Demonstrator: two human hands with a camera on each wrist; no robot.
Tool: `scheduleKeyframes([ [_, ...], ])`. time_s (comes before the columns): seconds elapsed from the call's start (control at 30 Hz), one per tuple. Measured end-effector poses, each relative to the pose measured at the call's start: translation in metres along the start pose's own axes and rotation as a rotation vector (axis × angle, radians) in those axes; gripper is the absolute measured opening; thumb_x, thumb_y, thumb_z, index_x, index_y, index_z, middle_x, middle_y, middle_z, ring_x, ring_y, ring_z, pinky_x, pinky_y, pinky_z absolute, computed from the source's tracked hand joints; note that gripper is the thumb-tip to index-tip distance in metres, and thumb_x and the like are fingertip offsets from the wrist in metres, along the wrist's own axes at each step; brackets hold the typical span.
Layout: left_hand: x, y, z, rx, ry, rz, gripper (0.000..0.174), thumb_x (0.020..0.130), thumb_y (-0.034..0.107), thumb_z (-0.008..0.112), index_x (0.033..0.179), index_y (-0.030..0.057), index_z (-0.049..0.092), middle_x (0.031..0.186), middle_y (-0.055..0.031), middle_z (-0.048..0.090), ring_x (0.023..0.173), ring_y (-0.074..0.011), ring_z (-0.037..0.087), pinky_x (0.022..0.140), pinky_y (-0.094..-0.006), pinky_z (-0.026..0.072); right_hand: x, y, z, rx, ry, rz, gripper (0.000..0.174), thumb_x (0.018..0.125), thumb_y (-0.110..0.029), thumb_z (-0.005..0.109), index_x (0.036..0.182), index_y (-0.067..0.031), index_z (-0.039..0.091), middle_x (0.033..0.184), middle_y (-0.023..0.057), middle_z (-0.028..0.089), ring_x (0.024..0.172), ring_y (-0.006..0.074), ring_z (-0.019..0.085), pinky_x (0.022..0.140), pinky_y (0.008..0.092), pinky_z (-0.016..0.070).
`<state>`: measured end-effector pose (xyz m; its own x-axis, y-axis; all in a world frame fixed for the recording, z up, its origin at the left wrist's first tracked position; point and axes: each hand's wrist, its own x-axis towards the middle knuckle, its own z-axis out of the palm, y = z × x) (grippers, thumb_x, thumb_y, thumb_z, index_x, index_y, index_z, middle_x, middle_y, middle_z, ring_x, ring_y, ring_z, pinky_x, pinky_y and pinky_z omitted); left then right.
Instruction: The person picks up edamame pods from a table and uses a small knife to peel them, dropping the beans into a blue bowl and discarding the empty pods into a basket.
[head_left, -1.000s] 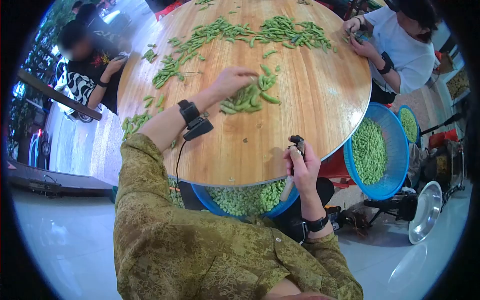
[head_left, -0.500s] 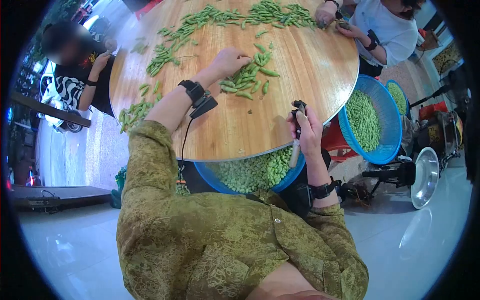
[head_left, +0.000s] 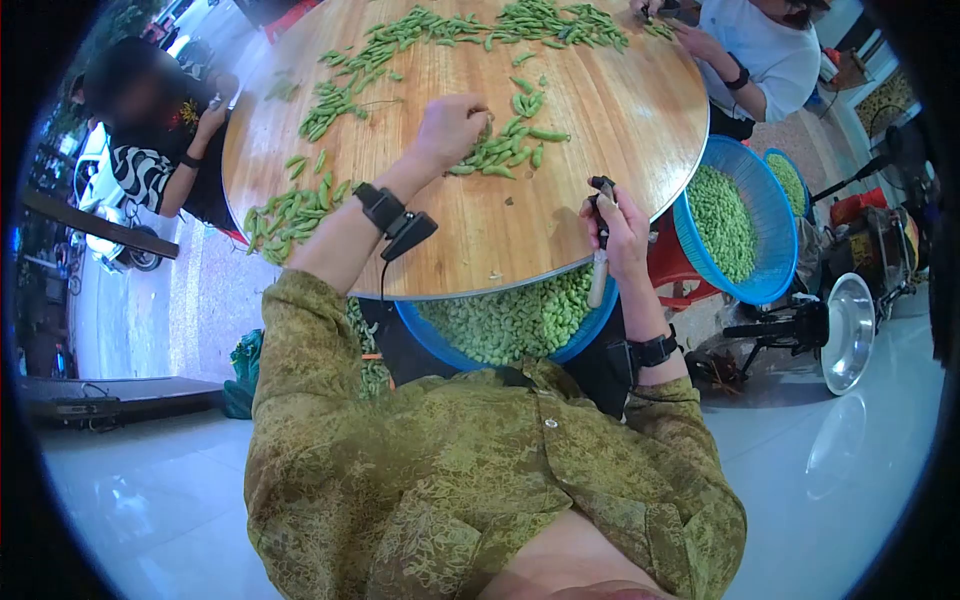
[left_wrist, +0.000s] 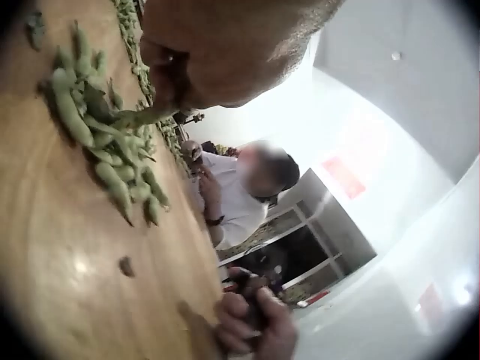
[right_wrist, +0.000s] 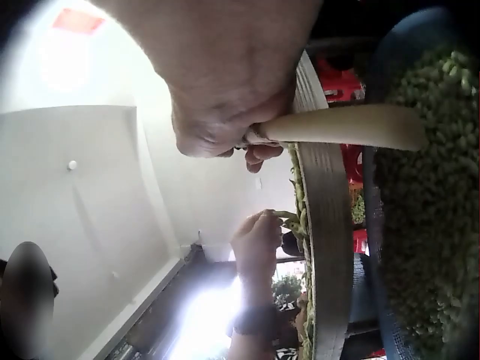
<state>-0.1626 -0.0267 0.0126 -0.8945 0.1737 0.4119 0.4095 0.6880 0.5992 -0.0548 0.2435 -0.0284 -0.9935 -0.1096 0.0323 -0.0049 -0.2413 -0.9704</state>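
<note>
Left wrist view: the left hand [left_wrist: 225, 60] pinches one slim green pod [left_wrist: 142, 116] in its fingers by a loose green pod heap [left_wrist: 114, 184] on the round wooden worktop [head_left: 430, 240]; at its near edge, the right hand [head_left: 622, 235] grips a pale-handled tool [head_left: 598, 283], blue plastic basin [head_left: 418, 338] below, presumably for beans [head_left: 510, 320]

I can read no words, numbers or brands in any of my three views. The red sheet [left_wrist: 343, 176] on the wall [left_wrist: 394, 217] reaches me only as washed-out colour. The small red-and-yellow shirt print [head_left: 187, 113] at the head view's left is too blurred for me to make out any lettering.
</note>
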Motion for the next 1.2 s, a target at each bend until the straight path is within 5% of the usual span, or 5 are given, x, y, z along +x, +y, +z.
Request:
scheduleKeyframes([
  [0.2, -0.066, 0.053, -0.009, -0.834, -0.193, -0.483, 0.015, 0.080, 0.004, 0.067, 0.093, -0.0016, 0.062, 0.079, -0.0059, 0.067, 0.067, -0.0098, 0.063, 0.051, -0.0204, 0.0470, -0.033, -0.008, 0.049, 0.408, -0.174, 0.326, 0.029, 0.095, -0.018, 0.047, 0.120, -0.0024, 0.050, 0.077, 0.0082, 0.056, 0.052, 0.0094, 0.047, 0.041, 0.0206, 0.0356],
  [0.6, -0.136, 0.071, -0.002, -0.967, -0.336, -0.616, 0.021, 0.084, 0.003, 0.062, 0.103, -0.0035, 0.066, 0.082, -0.0046, 0.065, 0.060, -0.0076, 0.055, 0.050, -0.0204, 0.0430, -0.055, -0.005, 0.062, 0.521, -0.316, 0.376, 0.041, 0.098, -0.016, 0.045, 0.137, -0.0046, 0.041, 0.078, 0.0078, 0.054, 0.054, 0.0088, 0.044, 0.042, 0.0189, 0.0350],
  [1.0, -0.141, 0.065, 0.003, -0.733, -0.252, -0.346, 0.017, 0.084, 0.003, 0.062, 0.099, -0.0033, 0.067, 0.078, -0.0039, 0.062, 0.059, -0.0068, 0.051, 0.051, -0.0214, 0.0405, -0.064, -0.001, 0.073, 0.321, -0.211, 0.308, 0.036, 0.097, -0.016, 0.046, 0.131, -0.0034, 0.048, 0.077, 0.0031, 0.054, 0.054, 0.0059, 0.044, 0.043, 0.0178, 0.0340],
  [1.07, -0.138, 0.069, 0.002, -1.029, -0.316, -0.674, 0.020, 0.084, -0.002, 0.061, 0.102, -0.0053, 0.065, 0.078, -0.0040, 0.060, 0.057, -0.0077, 0.051, 0.047, -0.0200, 0.0392, -0.063, -0.002, 0.073, 0.338, -0.190, 0.288, 0.034, 0.096, -0.015, 0.047, 0.128, -0.0027, 0.050, 0.076, 0.0039, 0.053, 0.053, 0.0061, 0.043, 0.042, 0.0179, 0.0335],
  [1.2, -0.134, 0.056, -0.006, -1.331, -0.543, -0.815, 0.022, 0.085, 0.001, 0.061, 0.106, -0.0042, 0.063, 0.081, -0.0066, 0.062, 0.058, -0.0092, 0.053, 0.047, -0.0220, 0.0411, -0.063, -0.007, 0.057, 0.494, -0.284, 0.404, 0.034, 0.095, -0.014, 0.048, 0.127, -0.0027, 0.050, 0.073, 0.0044, 0.051, 0.051, 0.0064, 0.041, 0.040, 0.0181, 0.0330],
])
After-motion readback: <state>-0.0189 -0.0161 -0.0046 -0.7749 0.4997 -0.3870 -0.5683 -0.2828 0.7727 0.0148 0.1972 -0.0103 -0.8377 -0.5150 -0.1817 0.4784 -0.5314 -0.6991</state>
